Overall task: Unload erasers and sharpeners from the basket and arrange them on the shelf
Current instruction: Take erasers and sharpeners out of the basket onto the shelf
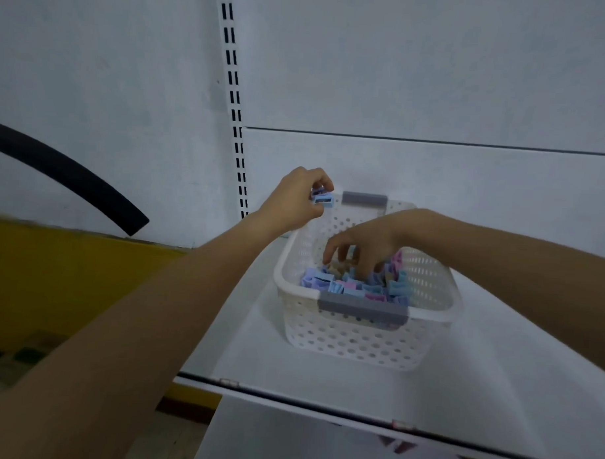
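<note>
A white perforated basket with grey handles stands on the white shelf. Inside lies a heap of blue, purple and pink sharpeners and erasers. My left hand is raised above the basket's far left corner and pinches blue sharpeners between thumb and fingers. My right hand reaches down into the basket, its curled fingertips among the pieces; whether it grips one is hidden.
The shelf's white back panel carries a slotted upright behind my left hand. A black hose curves in at the left over a yellow surface. A lower shelf lies beneath the front edge.
</note>
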Demonstrator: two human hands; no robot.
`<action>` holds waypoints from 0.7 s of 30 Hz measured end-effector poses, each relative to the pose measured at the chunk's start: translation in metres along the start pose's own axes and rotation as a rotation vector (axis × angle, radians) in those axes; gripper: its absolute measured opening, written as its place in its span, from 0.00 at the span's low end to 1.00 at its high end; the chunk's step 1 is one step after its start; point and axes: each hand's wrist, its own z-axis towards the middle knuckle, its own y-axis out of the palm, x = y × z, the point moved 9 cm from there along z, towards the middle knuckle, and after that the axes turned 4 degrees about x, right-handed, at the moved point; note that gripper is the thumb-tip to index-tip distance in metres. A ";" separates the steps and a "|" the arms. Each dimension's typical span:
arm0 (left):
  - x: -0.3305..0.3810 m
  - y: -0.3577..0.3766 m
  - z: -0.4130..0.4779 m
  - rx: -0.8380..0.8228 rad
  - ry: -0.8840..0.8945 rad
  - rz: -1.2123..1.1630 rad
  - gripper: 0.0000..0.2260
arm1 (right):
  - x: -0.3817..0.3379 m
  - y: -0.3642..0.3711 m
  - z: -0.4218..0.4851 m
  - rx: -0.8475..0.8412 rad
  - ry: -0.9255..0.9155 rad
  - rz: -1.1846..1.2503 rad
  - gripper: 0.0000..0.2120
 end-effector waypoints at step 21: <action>0.007 0.000 0.004 -0.082 0.070 0.045 0.12 | 0.009 -0.022 0.002 0.250 -0.005 0.139 0.10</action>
